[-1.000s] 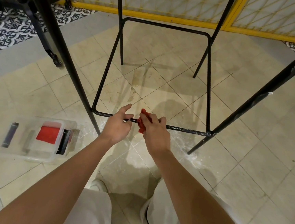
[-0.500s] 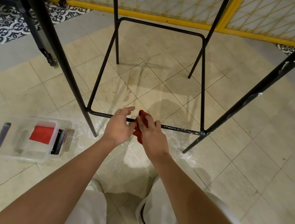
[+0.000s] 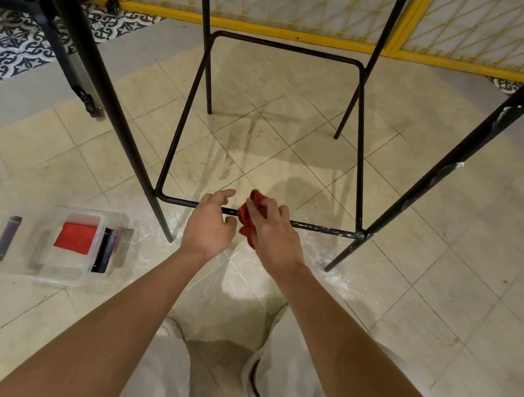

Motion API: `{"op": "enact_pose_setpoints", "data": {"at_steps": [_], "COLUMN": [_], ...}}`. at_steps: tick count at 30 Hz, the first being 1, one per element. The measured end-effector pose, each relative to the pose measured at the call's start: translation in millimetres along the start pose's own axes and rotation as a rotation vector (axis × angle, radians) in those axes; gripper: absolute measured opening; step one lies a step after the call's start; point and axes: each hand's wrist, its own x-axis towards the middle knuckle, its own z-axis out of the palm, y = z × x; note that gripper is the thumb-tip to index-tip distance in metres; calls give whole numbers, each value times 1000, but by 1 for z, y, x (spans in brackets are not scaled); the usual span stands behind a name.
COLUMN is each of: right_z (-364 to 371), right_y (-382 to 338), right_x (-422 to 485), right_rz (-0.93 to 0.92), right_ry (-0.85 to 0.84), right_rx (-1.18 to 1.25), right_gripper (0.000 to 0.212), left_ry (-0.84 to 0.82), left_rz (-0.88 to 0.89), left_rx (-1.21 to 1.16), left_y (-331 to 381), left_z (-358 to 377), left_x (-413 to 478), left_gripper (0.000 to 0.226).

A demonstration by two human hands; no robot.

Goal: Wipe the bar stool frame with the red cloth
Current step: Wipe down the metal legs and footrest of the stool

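Observation:
The black metal bar stool frame (image 3: 358, 149) stands on the tiled floor, its four legs rising past the camera and a rectangular footrest ring low down. The near footrest bar (image 3: 321, 227) runs left to right and carries white specks on its right half. My right hand (image 3: 272, 231) is shut on the crumpled red cloth (image 3: 249, 219), which is pressed around this bar near its middle. My left hand (image 3: 211, 222) rests on the same bar just left of the cloth, thumb under it and fingers loosely curled over it.
A clear plastic box (image 3: 60, 245) with a folded red cloth (image 3: 76, 238) and dark items lies on the floor at the left. Another black stand's legs (image 3: 63, 51) rise at the far left. A yellow-framed mesh fence (image 3: 300, 35) runs along the back. My knees are below.
The view has shifted slightly. My right hand with the red cloth stays near the middle of the near bar, and my left hand keeps its place beside it.

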Motion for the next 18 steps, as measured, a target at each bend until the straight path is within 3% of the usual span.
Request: {"op": "enact_pose_setpoints", "data": {"at_steps": [2, 8, 13, 18], "right_z": [4, 4, 11, 7], "right_y": [-1, 3, -12, -5], "right_x": [2, 5, 9, 7], "right_rz": [-14, 194, -8, 22], "right_ry": [-86, -44, -69, -56], "right_rx": [-24, -16, 70, 115], "right_gripper": [63, 60, 59, 53], "left_ry": [21, 47, 24, -10], "left_rz": [-11, -20, -17, -18], "left_rx": [7, 11, 2, -6], "left_y": [-4, -10, -10, -7], "left_z": [-6, -18, -16, -8], "left_x": [1, 5, 4, 1], "left_gripper": [51, 48, 48, 47]}}
